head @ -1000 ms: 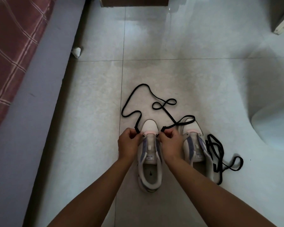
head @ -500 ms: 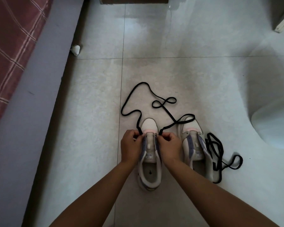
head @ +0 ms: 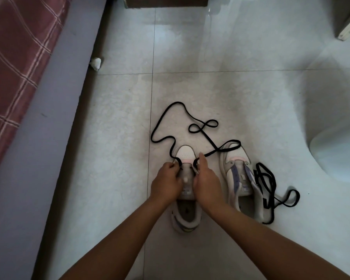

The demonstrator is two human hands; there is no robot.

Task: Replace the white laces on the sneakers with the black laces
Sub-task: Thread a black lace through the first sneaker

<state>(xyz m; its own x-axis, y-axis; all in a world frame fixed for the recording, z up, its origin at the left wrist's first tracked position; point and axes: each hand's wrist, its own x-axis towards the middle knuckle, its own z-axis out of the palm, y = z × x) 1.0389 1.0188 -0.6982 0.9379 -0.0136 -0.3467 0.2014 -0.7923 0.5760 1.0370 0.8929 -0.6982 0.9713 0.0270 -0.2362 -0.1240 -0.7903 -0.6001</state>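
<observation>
The main risk is the long slack of the black lace, which wanders in loops over the tiled floor ahead of the left sneaker and drapes across the toe of the right sneaker: a firm pull to even the ends could, I judge, drag on that second shoe, snag the small figure-eight loop into a knot, or draw one end far shorter than the other. A lesser risk is a lace end slipping back out of the lowest eyelets near the toe, where the threading appears only just begun. The second black lace lies bunched on the floor, touching the outer side of the right sneaker, close enough that it could tangle with the working lace if the shoes shift. No white laces are visible. The left hand has its fingers curled, pinching the lace at the left eyelet row; whether it also steadies the upper I cannot tell. The right hand is curled too, thumb raised toward the toe, and seems to pinch the other run of the lace at the right eyelet row, though the exact contact is hidden by the fingers.
</observation>
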